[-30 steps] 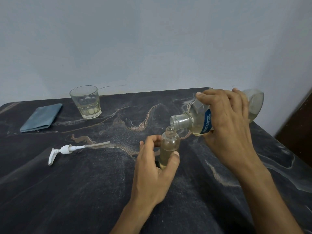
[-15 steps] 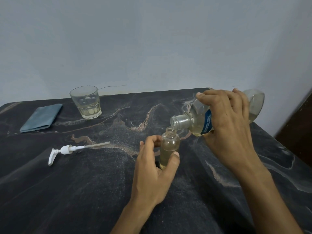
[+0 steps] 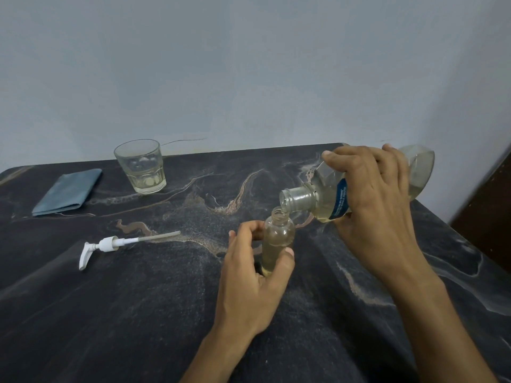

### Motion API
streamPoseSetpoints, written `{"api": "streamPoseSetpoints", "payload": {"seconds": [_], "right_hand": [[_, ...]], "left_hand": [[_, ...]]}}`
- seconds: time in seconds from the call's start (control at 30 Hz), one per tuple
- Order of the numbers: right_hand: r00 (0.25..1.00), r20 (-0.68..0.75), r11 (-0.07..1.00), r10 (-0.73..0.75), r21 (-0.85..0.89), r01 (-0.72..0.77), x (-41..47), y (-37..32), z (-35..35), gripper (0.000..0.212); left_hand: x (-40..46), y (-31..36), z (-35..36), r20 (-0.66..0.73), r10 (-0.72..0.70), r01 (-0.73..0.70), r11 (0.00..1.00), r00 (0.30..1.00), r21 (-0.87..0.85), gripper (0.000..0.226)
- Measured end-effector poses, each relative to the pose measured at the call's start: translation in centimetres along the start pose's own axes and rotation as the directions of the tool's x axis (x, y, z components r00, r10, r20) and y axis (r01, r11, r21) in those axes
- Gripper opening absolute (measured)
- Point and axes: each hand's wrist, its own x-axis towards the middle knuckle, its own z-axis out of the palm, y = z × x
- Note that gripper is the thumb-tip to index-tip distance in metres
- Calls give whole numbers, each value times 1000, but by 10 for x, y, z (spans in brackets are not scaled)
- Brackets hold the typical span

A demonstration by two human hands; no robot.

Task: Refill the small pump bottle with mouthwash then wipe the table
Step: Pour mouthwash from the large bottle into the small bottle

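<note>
The small clear pump bottle (image 3: 277, 239) stands upright on the dark marble table (image 3: 138, 313), uncapped and partly filled with pale yellow liquid. My left hand (image 3: 253, 275) grips its lower half. My right hand (image 3: 373, 200) holds the large mouthwash bottle (image 3: 318, 200) tipped almost sideways, its open mouth just above the small bottle's neck. The white pump head (image 3: 110, 244) with its tube lies flat on the table to the left. A folded blue cloth (image 3: 67, 190) rests at the far left.
A glass tumbler (image 3: 141, 165) with a little pale liquid stands near the back edge, by the wall. The table's right edge runs close behind my right hand, with a dark wooden surface (image 3: 492, 211) beyond it.
Almost nothing differs. Both hands hold their positions and the large bottle stays tipped over the small bottle's neck.
</note>
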Motion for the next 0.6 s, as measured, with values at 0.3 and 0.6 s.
{"api": "streamPoseSetpoints", "payload": {"seconds": [0.3, 0.6], "right_hand": [[1000, 8, 1000, 0, 2, -1, -1, 0, 0, 93], [1000, 5, 1000, 1, 16, -2, 0, -1, -1, 89]], "left_hand": [[0, -1, 0, 5, 2, -2, 1000, 1000, -7, 36], [0, -2, 1, 0, 8, -8, 1000, 1000, -8, 34]]}}
